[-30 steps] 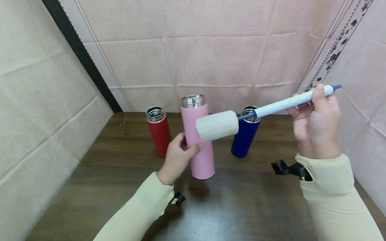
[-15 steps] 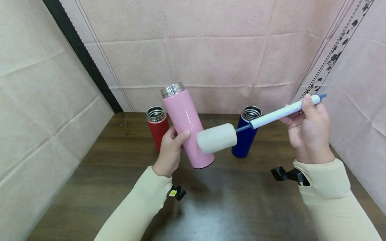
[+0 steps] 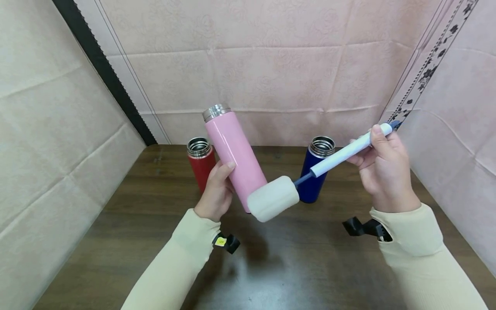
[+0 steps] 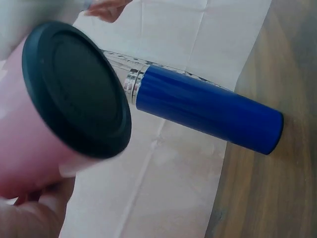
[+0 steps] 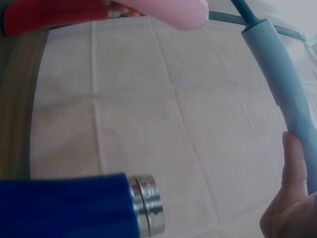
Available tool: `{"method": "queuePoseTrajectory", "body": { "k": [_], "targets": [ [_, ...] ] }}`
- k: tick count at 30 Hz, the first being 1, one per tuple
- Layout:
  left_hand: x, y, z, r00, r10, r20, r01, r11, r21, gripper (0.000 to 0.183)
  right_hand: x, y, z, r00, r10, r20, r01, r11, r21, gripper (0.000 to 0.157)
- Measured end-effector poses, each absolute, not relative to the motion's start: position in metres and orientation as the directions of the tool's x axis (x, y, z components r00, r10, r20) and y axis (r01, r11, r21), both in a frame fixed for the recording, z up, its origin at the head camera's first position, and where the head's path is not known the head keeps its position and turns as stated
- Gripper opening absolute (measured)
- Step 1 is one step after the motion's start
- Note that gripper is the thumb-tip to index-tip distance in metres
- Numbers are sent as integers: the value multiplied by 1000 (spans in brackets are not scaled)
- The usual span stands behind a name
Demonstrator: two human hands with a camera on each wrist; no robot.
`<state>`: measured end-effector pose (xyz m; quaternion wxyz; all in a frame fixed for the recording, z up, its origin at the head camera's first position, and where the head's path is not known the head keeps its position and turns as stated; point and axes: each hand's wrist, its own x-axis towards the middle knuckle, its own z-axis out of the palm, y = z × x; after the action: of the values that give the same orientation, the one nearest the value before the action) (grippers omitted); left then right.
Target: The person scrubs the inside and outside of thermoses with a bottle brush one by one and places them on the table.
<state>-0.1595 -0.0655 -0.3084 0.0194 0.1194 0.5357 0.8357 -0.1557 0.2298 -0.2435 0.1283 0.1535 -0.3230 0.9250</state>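
Note:
My left hand [image 3: 217, 191] grips a pink metal flask [image 3: 236, 150] around its middle. The flask hangs tilted above the table, its silver neck up to the left. In the left wrist view its black base [image 4: 79, 89] faces the camera. Between thumb and fingers, my right hand [image 3: 387, 176] holds the pale blue handle [image 3: 341, 155] of a bottle brush. The brush's white sponge head [image 3: 273, 198] points down to the left and overlaps the flask's lower end in the head view; whether they touch, I cannot tell. The right wrist view catches the brush handle [image 5: 280, 69] and thumb.
An uncapped red flask [image 3: 201, 168] stands behind my left hand. An uncapped blue flask [image 3: 311, 172] stands further right, behind the brush. All are on a dark wooden table [image 3: 310, 267], with cloth-covered walls [image 3: 271, 77] at the back and both sides.
The pink flask has gone from upright to tilted, its neck swinging left and its base rising. The right hand has moved left and slightly down, bringing the sponge head lower, towards the flask's base.

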Motion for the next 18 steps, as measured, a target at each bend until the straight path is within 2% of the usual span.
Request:
{"method": "queuePoseTrajectory", "body": {
  "k": [10, 18],
  "targets": [
    [-154, -66, -315, -926, 316, 207, 60, -418, 906, 67, -165, 228, -227, -948, 172, 267, -295, -786, -544, 14],
    [-148, -60, -321, -850, 485, 206, -26, -429, 903, 81, -175, 228, -205, -947, 246, 208, -317, -825, -468, 15]
  ]
}}
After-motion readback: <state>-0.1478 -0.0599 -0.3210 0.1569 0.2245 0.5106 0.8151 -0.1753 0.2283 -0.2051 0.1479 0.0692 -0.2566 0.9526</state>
